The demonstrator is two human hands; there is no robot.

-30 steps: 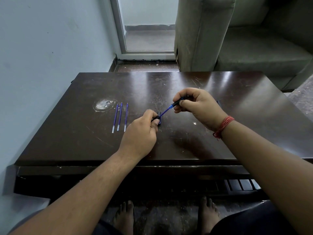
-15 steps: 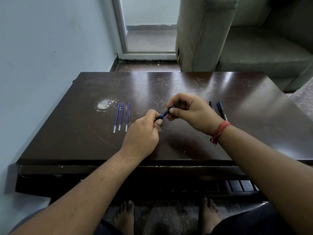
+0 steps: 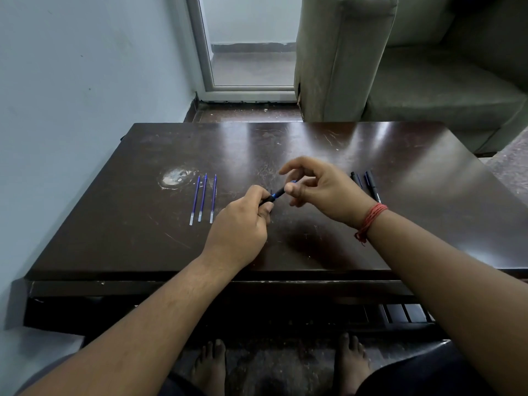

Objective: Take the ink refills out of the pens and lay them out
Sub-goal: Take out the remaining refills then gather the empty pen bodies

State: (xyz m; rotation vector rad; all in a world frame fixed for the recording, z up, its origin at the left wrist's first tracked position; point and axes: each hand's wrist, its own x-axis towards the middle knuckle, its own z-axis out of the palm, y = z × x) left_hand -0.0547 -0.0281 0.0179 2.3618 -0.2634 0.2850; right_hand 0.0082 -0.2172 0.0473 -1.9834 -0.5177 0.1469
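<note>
Three blue ink refills (image 3: 203,199) lie side by side on the left part of the dark wooden table (image 3: 400,155). Above the table's middle, my left hand (image 3: 240,224) grips the black lower part of a pen (image 3: 276,193). A short blue section of that pen shows between my hands. My right hand (image 3: 320,190) holds the pen's far end between thumb and curled fingers, with the index finger lifted off it. The pen's tip is hidden behind my thumb.
A few dark pens (image 3: 368,182) lie on the table just behind my right wrist. A pale worn patch (image 3: 175,177) marks the wood beside the refills. A grey sofa (image 3: 400,67) stands beyond the far edge, and a wall runs along the left.
My hands have come closer together, so the long blue stretch seen between them a second ago is now short. My right index finger has lifted off the pen.
</note>
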